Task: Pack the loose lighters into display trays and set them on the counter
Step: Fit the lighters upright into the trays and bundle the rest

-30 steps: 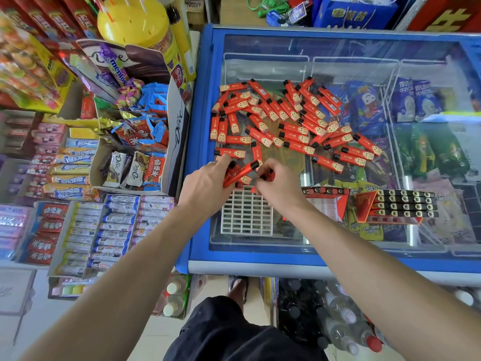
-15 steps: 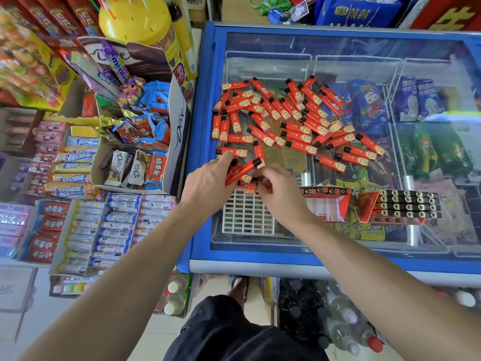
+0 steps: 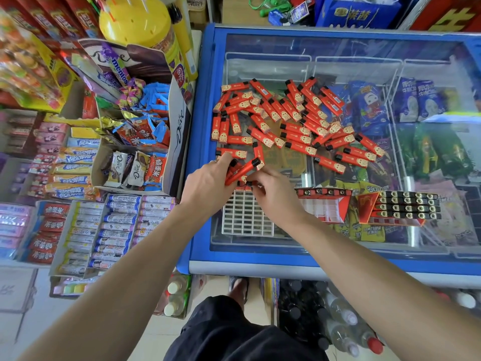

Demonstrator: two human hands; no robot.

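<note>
A bundle of red lighters is gripped in the left hand at the centre of the frame, just above an empty white grid tray lying on the glass surface of a blue chest freezer. The right hand is curled beside it, one lighter pinched at the fingertips over the tray's upper edge. Many loose lighters are scattered across the glass above the hands. To the right, a partly filled red tray and a filled tray are seen. Snack shelves fill the left of the frame
</note>
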